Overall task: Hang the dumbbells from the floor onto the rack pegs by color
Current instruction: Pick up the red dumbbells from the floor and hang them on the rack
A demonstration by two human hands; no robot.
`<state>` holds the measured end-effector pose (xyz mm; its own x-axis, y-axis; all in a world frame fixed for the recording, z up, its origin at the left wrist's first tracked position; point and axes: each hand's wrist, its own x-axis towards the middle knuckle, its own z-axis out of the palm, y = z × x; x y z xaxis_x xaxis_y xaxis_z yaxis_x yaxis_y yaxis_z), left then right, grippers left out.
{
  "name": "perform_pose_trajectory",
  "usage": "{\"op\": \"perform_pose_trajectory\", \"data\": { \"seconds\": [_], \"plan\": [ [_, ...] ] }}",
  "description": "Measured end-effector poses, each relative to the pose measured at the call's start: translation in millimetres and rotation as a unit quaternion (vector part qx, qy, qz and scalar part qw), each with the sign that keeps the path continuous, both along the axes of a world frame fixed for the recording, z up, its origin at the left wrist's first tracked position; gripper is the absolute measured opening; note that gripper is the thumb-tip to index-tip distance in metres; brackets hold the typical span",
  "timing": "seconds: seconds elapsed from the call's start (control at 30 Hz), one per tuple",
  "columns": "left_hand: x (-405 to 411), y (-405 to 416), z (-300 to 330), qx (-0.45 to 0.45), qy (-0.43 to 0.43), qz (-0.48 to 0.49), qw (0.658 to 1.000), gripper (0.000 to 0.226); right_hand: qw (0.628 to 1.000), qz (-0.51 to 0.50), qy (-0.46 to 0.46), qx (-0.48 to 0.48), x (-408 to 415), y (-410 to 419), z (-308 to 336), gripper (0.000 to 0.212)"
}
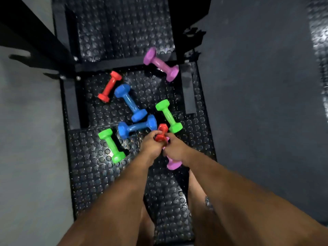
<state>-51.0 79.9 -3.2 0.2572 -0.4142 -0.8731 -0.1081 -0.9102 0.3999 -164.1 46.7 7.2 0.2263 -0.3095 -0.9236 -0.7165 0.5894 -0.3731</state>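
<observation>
Several coloured dumbbells lie on a black studded floor mat [99, 174]. My left hand [150, 144] and my right hand [174, 148] both grip a small red dumbbell [162, 132] at mid-frame. Under my right hand lies a purple dumbbell [173, 164], mostly hidden. Two blue dumbbells [130, 102] [136, 127] lie just beyond my hands. One green dumbbell [112, 145] is to the left, another green one [168, 116] to the right. A second red dumbbell [110, 88] and a second purple dumbbell [160, 63] lie farther back.
Black rack frame bars [106, 65] cross the mat at the back, with a dark upright beam [35, 36] at upper left. Grey floor [257, 103] spreads on both sides. My bare legs show at the bottom between my arms.
</observation>
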Motion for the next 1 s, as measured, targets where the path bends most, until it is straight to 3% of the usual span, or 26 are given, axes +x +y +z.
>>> {"op": "perform_pose_trajectory", "data": {
  "seconds": [0.13,0.33,0.5,0.67,0.77,0.9,1.0],
  "plan": [
    [-2.2,-10.4,23.3,0.012,-0.008,-0.076,0.997,0.055,0.989,-0.125,-0.011,0.074,-9.0,3.8,34.8,0.088],
    [-3.7,-13.1,71.1,-0.018,-0.123,-0.127,0.984,0.047,0.966,-0.239,-0.070,0.066,-6.4,17.5,81.6,0.079],
    [9.6,26.0,166.1,-0.071,-0.185,-0.113,0.974,0.034,0.949,-0.258,-0.147,0.105,-6.1,52.8,180.5,0.068],
    [34.5,65.2,322.3,-0.149,-0.090,-0.016,0.985,0.032,0.918,-0.349,-0.131,0.133,-16.7,79.4,304.6,0.040],
    [43.5,89.8,421.3,-0.172,-0.003,0.045,0.984,0.032,0.874,-0.443,-0.152,0.130,-20.0,86.2,381.2,0.049],
    [46.5,122.6,545.7,-0.233,0.124,0.099,0.959,0.037,0.863,-0.444,-0.210,0.121,-10.3,98.8,499.5,0.075],
    [41.3,137.5,615.2,-0.276,0.156,0.115,0.941,0.039,0.851,-0.438,-0.275,0.096,-10.7,107.2,567.9,0.058]
  ]
}}
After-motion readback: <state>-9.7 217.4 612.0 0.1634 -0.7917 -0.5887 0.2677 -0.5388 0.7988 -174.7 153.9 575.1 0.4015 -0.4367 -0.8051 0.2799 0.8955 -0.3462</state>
